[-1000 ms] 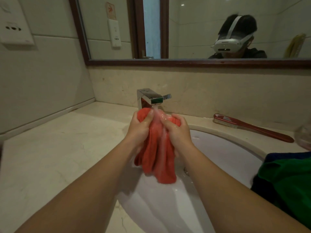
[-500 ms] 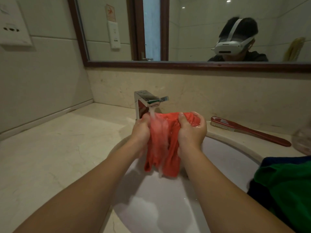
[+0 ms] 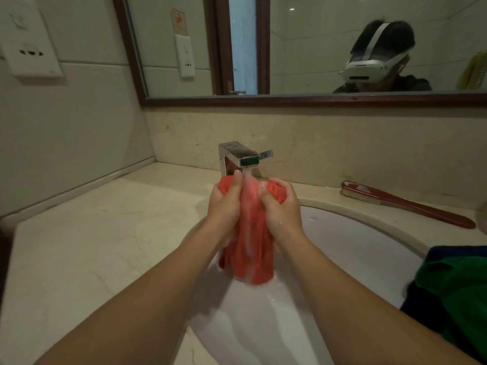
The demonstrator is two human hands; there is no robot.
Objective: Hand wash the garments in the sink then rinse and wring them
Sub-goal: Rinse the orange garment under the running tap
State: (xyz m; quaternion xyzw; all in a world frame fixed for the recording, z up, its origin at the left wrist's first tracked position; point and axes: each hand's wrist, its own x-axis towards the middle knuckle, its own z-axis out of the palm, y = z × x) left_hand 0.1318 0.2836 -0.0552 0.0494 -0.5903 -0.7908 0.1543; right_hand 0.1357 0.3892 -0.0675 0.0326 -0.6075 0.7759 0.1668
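Note:
A wet red garment (image 3: 253,248) hangs bunched over the white sink (image 3: 350,248), right under the chrome faucet (image 3: 241,156). Water runs from the spout down the cloth. My left hand (image 3: 224,204) grips the garment's upper left part, thumb up near the spout. My right hand (image 3: 280,209) grips the upper right part, fingers curled into the fabric. The two hands sit close together with the cloth between them. A green garment (image 3: 456,293) lies over a dark blue one (image 3: 458,250) at the sink's right edge.
A red-handled scrub brush (image 3: 403,202) lies on the marble counter (image 3: 92,241) behind the sink on the right. A framed mirror (image 3: 290,48) hangs above the backsplash. An outlet plate (image 3: 29,48) is on the left wall.
My right hand has come back in from the right, so the spread cloth is bunched between both hands again. The garment hangs a little lower in the stream.

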